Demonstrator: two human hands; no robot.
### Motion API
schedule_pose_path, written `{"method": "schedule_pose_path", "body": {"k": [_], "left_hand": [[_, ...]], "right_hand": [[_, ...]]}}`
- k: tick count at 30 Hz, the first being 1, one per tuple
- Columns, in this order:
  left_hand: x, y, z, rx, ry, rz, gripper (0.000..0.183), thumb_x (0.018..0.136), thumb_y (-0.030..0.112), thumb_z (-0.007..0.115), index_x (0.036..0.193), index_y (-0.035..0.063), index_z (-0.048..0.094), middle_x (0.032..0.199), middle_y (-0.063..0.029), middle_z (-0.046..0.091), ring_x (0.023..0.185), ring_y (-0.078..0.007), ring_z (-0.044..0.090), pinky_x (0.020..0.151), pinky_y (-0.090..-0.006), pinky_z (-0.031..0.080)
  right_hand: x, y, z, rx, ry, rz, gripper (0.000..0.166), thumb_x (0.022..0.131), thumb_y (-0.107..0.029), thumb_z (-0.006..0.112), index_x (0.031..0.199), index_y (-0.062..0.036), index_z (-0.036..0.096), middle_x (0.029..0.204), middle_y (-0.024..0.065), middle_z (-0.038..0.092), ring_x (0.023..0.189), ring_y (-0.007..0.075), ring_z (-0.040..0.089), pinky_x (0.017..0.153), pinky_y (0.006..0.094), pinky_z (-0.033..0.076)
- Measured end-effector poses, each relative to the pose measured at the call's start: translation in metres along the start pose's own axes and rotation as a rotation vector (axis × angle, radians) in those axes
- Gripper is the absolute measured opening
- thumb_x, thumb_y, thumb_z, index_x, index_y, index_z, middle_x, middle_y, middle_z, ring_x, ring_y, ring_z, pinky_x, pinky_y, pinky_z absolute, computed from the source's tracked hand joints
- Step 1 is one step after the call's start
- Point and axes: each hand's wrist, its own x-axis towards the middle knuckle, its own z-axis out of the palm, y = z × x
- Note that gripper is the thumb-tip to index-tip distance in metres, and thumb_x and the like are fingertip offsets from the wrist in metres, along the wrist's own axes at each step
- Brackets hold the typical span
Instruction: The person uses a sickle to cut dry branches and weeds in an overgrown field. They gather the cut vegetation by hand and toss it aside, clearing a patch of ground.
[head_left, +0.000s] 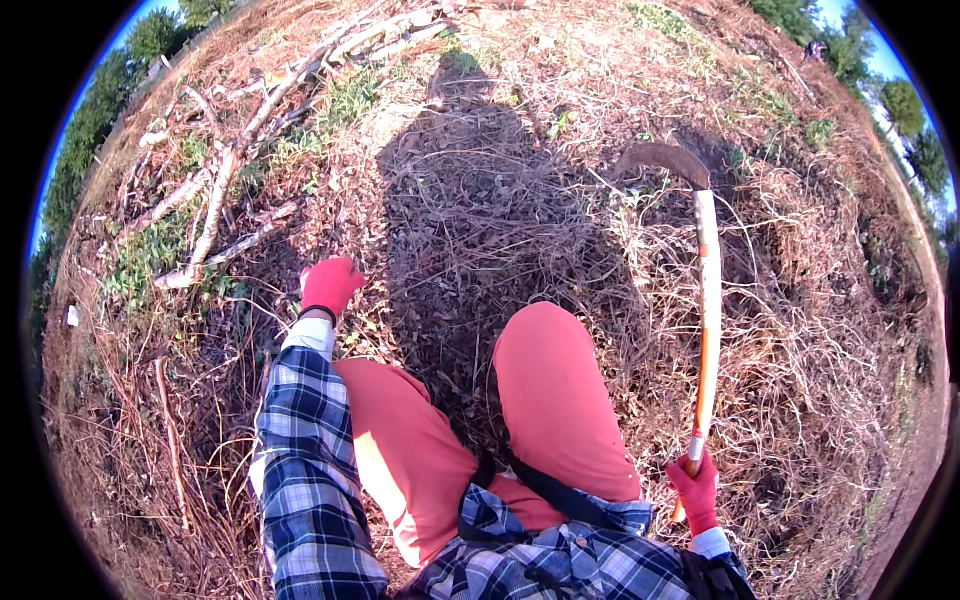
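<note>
In a red glove, my right hand (696, 491) grips the lower end of a long-handled sickle (709, 315). Its handle points away from me, slightly bent, orange near the hand and pale further up. The dark curved blade (667, 159) hooks to the left, low over the dry vines (637, 225). My left hand (331, 285), also gloved in red, is ahead of my left knee with its fingers curled in. I see nothing in it, though its palm side is hidden. Dry stems and leaf litter lie beneath it.
Bare cut branches (225, 187) lie at the front left. A thin upright stem (171, 442) stands left of my sleeve. Tangled dry vines (795, 375) cover the ground at right. Far off at upper right is a person (814, 50). A small white object (73, 316) sits at far left.
</note>
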Motion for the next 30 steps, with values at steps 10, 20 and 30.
{"method": "schedule_pose_path", "body": {"k": [10,20,30], "left_hand": [[0.014,0.023,0.037,-0.148,-0.6,0.09,0.084,0.064,0.064,0.064,0.123,0.0065,0.053,0.131,-0.0142,0.047,0.122,-0.033,0.042,0.1,-0.0424,0.033],[0.048,0.105,0.121,-1.047,-0.223,0.11,0.116,0.065,0.039,0.079,0.142,0.0012,0.001,0.144,-0.0248,0.021,0.128,-0.0326,0.035,0.095,-0.0377,0.041],[0.029,0.151,0.102,-1.126,-1.064,0.032,0.087,0.074,0.045,0.07,0.134,-0.0014,0.027,0.084,-0.0089,0.061,0.056,-0.0132,0.056,0.043,-0.0259,0.043]], "right_hand": [[0.031,0.012,0.038,-0.159,-0.138,0.325,0.019,0.072,-0.012,0.07,0.076,-0.0041,0.053,0.057,-0.0003,0.051,0.044,0.0071,0.046,0.037,0.0252,0.038],[0.011,0.007,0.026,-0.22,-0.079,0.324,0.018,0.071,-0.008,0.07,0.078,-0.0034,0.054,0.058,0.0012,0.052,0.045,0.0089,0.049,0.04,0.0249,0.04],[0.012,0.009,0.028,-0.179,-0.07,0.44,0.02,0.071,-0.012,0.07,0.078,-0.0032,0.054,0.063,0.0011,0.055,0.05,0.0086,0.05,0.044,0.0256,0.04]]}}
